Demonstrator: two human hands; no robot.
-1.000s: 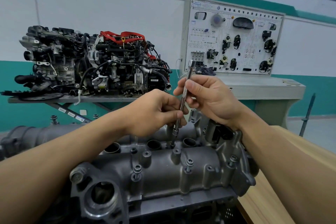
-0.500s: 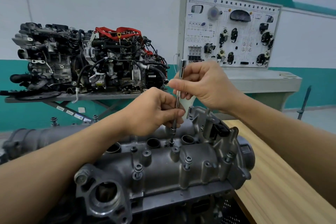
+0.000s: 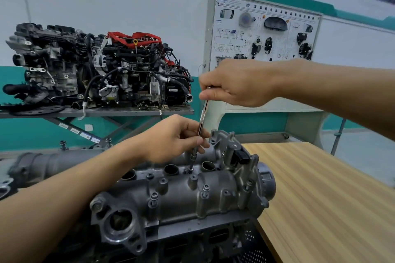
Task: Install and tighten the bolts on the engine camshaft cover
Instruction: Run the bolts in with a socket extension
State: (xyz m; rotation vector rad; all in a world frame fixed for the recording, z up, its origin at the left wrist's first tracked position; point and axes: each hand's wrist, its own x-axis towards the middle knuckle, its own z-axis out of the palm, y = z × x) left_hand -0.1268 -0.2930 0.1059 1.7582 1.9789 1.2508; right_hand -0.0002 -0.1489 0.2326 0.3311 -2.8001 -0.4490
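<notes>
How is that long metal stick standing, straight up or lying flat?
Nearly upright, slightly tilted: tool tip down on the camshaft cover, right hand at top, left hand lower.

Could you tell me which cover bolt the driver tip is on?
The far-edge bolt between two round holes, under the driver; the nearer bolts stand free.

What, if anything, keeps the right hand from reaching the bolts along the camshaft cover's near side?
Probably nothing in the way, so yes: those bolts lie uncovered on the camshaft cover, open from above. The right hand is busy, though, gripping the top of the driver.
</notes>
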